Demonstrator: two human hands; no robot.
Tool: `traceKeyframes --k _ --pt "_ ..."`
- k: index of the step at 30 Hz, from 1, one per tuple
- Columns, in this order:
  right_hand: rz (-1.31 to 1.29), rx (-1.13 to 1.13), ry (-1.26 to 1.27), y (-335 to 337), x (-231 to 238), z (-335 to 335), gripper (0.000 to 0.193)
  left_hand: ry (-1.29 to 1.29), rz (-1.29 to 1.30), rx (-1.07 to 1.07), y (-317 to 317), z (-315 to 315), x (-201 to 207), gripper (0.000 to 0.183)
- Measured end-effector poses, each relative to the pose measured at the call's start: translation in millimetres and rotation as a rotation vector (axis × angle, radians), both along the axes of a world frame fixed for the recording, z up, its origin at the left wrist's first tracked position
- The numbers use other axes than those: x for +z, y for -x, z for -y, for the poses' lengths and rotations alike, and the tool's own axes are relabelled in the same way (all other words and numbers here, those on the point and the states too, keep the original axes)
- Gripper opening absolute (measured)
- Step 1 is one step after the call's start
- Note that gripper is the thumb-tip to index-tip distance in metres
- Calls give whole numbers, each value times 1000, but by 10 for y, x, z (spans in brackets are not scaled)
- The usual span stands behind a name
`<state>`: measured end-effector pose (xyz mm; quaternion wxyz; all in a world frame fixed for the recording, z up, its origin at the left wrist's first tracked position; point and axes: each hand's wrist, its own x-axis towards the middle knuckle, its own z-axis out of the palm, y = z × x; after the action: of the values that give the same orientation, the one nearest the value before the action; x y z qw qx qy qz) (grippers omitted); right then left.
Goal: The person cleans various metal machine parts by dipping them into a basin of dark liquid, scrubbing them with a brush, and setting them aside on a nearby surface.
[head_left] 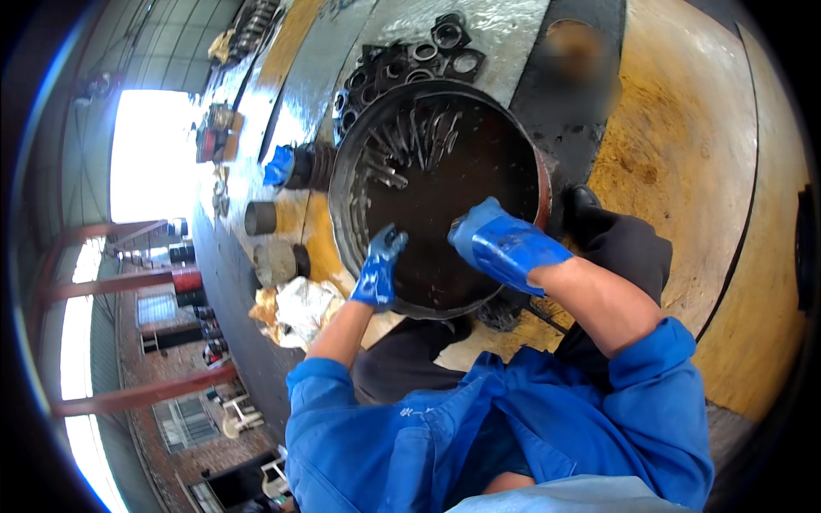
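Observation:
A wide round metal basin (342, 201) holds dark liquid, with several long metal parts (410, 141) lying along its far side. My left hand (378, 267), in a blue rubber glove, hovers over the basin's near left rim with fingers spread and nothing in it. My right hand (500, 244), also gloved in blue, reaches over the near right part of the basin with fingers curled downward; whether it holds anything is hidden.
Dark metal rings (410, 60) are piled beyond the basin. Left of it stand short metal cylinders (261, 218), a blue-capped part (282, 165) and crumpled foil-like wrapping (299, 308). My dark-trousered knees lie beneath the basin on a yellowish, stained floor (676, 162).

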<state>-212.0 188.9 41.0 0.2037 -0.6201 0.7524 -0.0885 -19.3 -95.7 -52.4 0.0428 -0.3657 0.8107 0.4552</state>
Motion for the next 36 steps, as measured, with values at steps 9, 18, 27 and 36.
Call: traceKeyframes --k 9,18,27,36 --pt "54 95 -105 -129 161 166 28 661 -5 -105 695 786 -334 87" --pt "43 80 -184 -83 38 255 31 55 49 691 1696 311 -253 63" --pt "32 129 -219 -139 43 333 29 -121 -177 481 1306 529 -338 80" --pt "53 106 -140 -125 8 287 22 200 164 266 1334 637 -163 81"
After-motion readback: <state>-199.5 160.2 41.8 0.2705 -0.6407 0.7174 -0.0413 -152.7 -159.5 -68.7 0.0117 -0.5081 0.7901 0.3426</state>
